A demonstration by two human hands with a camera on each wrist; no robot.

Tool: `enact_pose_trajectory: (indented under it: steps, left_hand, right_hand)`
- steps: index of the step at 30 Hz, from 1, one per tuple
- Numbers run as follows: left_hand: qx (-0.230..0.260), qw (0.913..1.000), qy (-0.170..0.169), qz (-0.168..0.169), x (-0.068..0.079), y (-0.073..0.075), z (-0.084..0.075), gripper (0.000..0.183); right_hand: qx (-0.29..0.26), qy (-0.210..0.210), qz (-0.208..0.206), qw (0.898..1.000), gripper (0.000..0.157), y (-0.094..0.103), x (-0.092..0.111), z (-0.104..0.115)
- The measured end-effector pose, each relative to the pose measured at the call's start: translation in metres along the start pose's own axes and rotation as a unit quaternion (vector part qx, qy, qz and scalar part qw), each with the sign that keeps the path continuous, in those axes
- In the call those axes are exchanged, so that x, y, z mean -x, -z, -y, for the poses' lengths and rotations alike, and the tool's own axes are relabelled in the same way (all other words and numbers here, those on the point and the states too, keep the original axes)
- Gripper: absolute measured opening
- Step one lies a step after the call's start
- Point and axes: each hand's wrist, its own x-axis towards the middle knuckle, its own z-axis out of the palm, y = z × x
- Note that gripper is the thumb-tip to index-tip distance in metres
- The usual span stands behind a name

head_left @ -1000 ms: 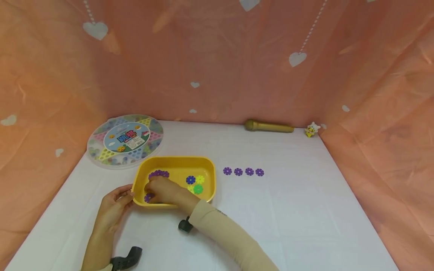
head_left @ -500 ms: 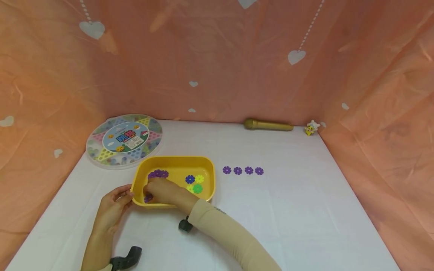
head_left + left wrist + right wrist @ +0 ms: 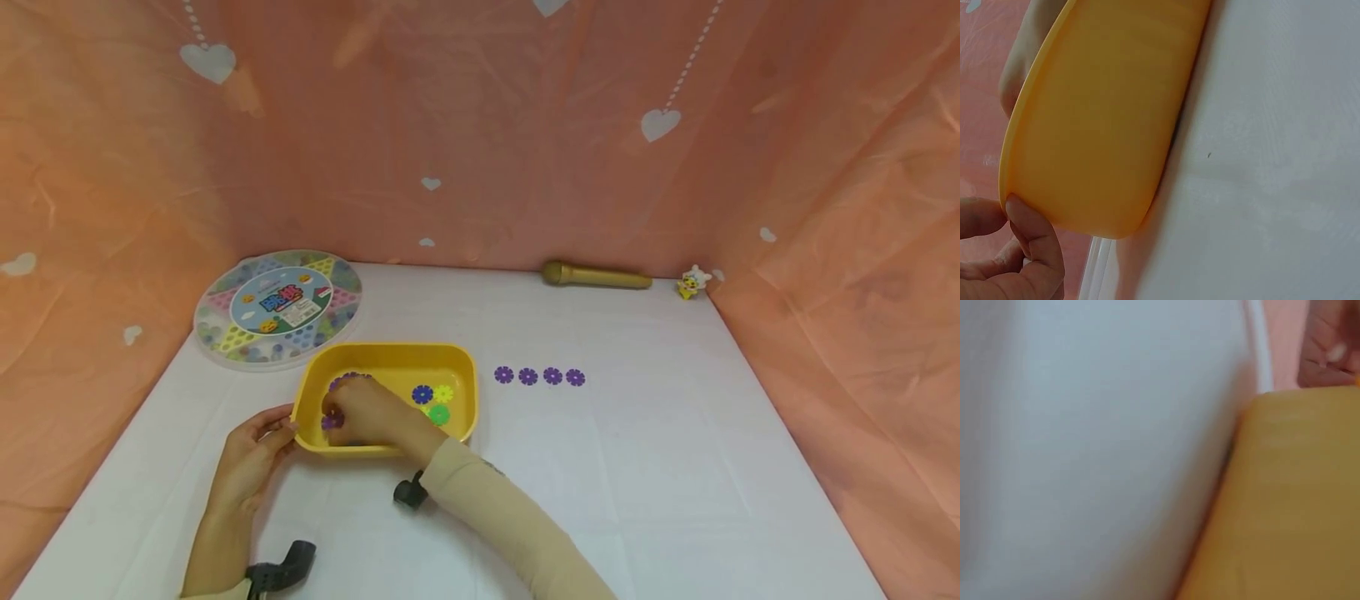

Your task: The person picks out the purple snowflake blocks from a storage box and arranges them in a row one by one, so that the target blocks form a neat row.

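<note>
Around your work, several things shared the white cloth [image 3: 675, 483]. Just behind the left end of the yellow tray [image 3: 390, 345] lay a round game board [image 3: 281, 302] with a printed label; you could not tell whether the two touched. Farther back, near the orange curtain [image 3: 480, 117], a gold microphone [image 3: 597, 275] lay on its side, and a small white-and-yellow figurine [image 3: 693, 283] stood to its right. Beyond the tray's right end, four purple flower discs [image 3: 528, 377] made a row, spaced slightly apart. Inside the tray's right half were a blue disc [image 3: 422, 394], a yellow disc [image 3: 443, 393], a green disc [image 3: 438, 414] and another yellow piece, partly covered. Your right hand hid much of the purple cluster [image 3: 348, 378] at the tray's back left, and the tray's outer wall filled much of both wrist views, hiding the pieces from them.

Your hands were apart. The left hand [image 3: 253, 454] had its thumb and fingertips clamped on the tray's rim at the left end. Your right hand [image 3: 367, 412] reached over the front rim, fingers bent inside the left half, pinching a purple disc [image 3: 331, 422] at its fingertips, between the cluster and the front wall.
</note>
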Motion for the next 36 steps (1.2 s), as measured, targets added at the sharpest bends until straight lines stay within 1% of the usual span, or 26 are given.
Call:
enact_pose_trajectory:
  steps: [2, 5, 7, 9, 12, 15, 18, 20, 24, 27, 30, 33, 36]
  left_hand:
    - [0.005, 1.0, 0.0, -0.001, 0.0, 0.0, 0.0, 0.016]
    - [0.002, 1.0, 0.002, -0.004, 0.0, -0.001, 0.0, 0.017]
    - [-0.01, 0.9999, 0.007, -0.007, 0.0, -0.001, -0.001, 0.022]
    - [-0.023, 0.9996, 0.012, -0.011, 0.0, -0.001, -0.002, 0.03]
    - [-0.031, 0.9993, 0.015, -0.013, -0.001, -0.001, -0.003, 0.037]
    - [-0.031, 0.9993, 0.015, -0.015, -0.001, -0.002, -0.003, 0.038]
    - [-0.042, 0.9987, 0.022, -0.016, -0.001, -0.002, -0.003, 0.04]
    - [-0.05, 0.9982, 0.028, -0.017, -0.001, -0.003, -0.003, 0.042]
    - [-0.046, 0.9983, 0.031, -0.018, -0.001, -0.003, -0.004, 0.041]
    - [-0.045, 0.9983, 0.032, -0.019, -0.001, -0.003, -0.005, 0.042]
    - [-0.052, 0.9981, 0.028, -0.018, -0.001, -0.003, -0.005, 0.042]
    - [-0.051, 0.9982, 0.026, -0.018, -0.001, -0.003, -0.005, 0.043]
    - [-0.051, 0.9982, 0.026, -0.018, -0.001, -0.003, -0.003, 0.043]
  right_hand:
    - [-0.026, 0.005, -0.015, 1.0, 0.018, 0.006, 0.003, -0.003]
    - [-0.058, -0.001, -0.034, 0.998, 0.029, 0.017, 0.01, -0.007]
    - [-0.088, -0.023, -0.041, 0.995, 0.035, 0.028, 0.018, -0.009]
    - [-0.112, -0.047, -0.054, 0.991, 0.038, 0.039, 0.028, -0.014]
    - [-0.138, -0.067, -0.091, 0.984, 0.036, 0.055, 0.046, -0.024]
    - [-0.133, -0.062, -0.151, 0.978, 0.032, 0.066, 0.065, -0.039]
    - [-0.12, -0.074, -0.201, 0.97, 0.031, 0.077, 0.087, -0.059]
    - [-0.112, -0.084, -0.232, 0.963, 0.031, 0.082, 0.103, -0.075]
    - [-0.086, -0.106, -0.282, 0.95, 0.03, 0.091, 0.139, -0.112]
    - [-0.086, -0.151, -0.302, 0.937, 0.027, 0.094, 0.167, -0.137]
    - [-0.094, -0.206, -0.308, 0.924, 0.027, 0.094, 0.194, -0.157]
    - [-0.097, -0.256, -0.31, 0.911, 0.027, 0.093, 0.219, -0.172]
    - [-0.09, -0.293, -0.311, 0.9, 0.028, 0.092, 0.238, -0.182]
